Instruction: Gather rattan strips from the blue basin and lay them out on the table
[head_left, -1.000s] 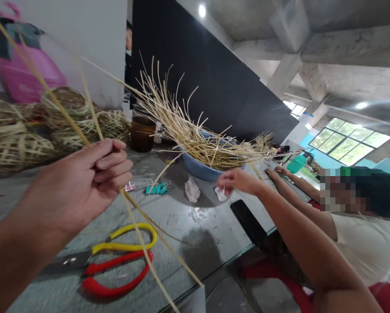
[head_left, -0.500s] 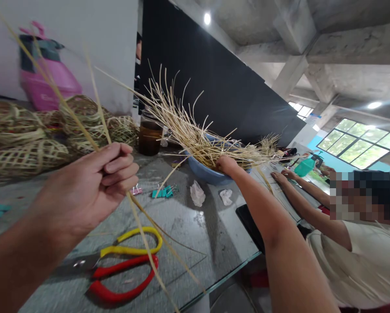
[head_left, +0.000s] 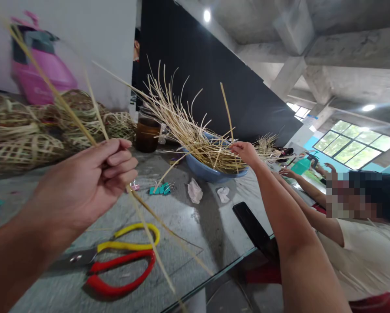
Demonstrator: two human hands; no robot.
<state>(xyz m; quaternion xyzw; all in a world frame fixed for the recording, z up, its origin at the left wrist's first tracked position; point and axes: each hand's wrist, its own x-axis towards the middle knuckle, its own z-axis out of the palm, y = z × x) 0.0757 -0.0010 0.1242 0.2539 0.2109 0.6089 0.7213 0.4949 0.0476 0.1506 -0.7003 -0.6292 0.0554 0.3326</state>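
Several long bamboo strips are gripped in my left hand, which is closed at the left; their ends stick out above and below the fist. Over the right side of a blue basin, my right hand pinches a single bamboo strip that stands up from the fingers. A tangled heap of bamboo strips fills the basin and hangs over its rim. On the table below my left hand lie scissors with one yellow and one red handle.
Woven bamboo baskets and a pink spray bottle stand at left, near a brown jar. Binder clips, crumpled tissues and a black phone lie on the table. Another person sits at right.
My right hand has risen out of the heap in the basin and shifted slightly right, drawing up a bamboo strip. My left hand keeps its hold. More of the phone shows.
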